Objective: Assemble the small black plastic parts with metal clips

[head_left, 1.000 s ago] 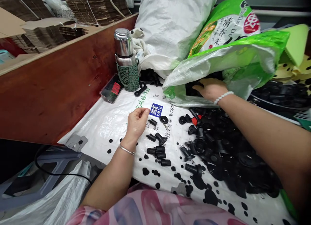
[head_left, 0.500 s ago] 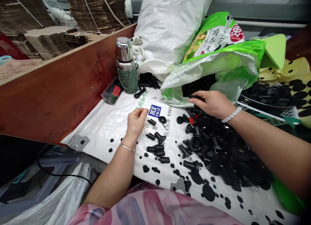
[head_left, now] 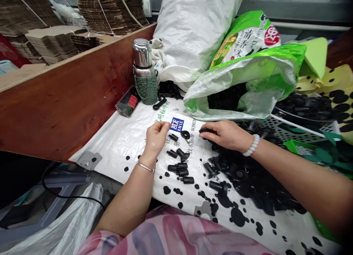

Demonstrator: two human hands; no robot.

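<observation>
Right hand [head_left: 226, 135] has come out from the mouth of the sack and now lies low over the sheet.

Workplace layout: stacks of flattened corrugated cardboard [head_left: 110, 9] stand behind a reddish plywood board [head_left: 63, 93]. A white woven sack [head_left: 193, 31] and a green-and-white rice bag [head_left: 248, 60] lie against the far side, the bag's mouth open and dark inside. A white printed sheet [head_left: 116, 148] with black blots covers the work surface. A white plastic crate [head_left: 289, 132] sits to the right, holding more black parts. A heap of black moulded plastic parts [head_left: 248, 178] lies on the right of the sheet, and a loose row of black plastic parts [head_left: 176, 168] lies nearer the middle. A steel flask [head_left: 142, 53] in a green net sleeve stands at the far edge, beside a phone [head_left: 128, 100].

Hand state: the right fingers are curled and closed on one black plastic part [head_left: 204, 130]. The left hand [head_left: 156, 139] rests by the blue label, its fingertips drawn together; whether they pinch anything cannot be determined.

Judged step: parts are being laid out singly on the sheet. The next move calls for opening the right fingers to place the part clear of its neighbours.
</observation>
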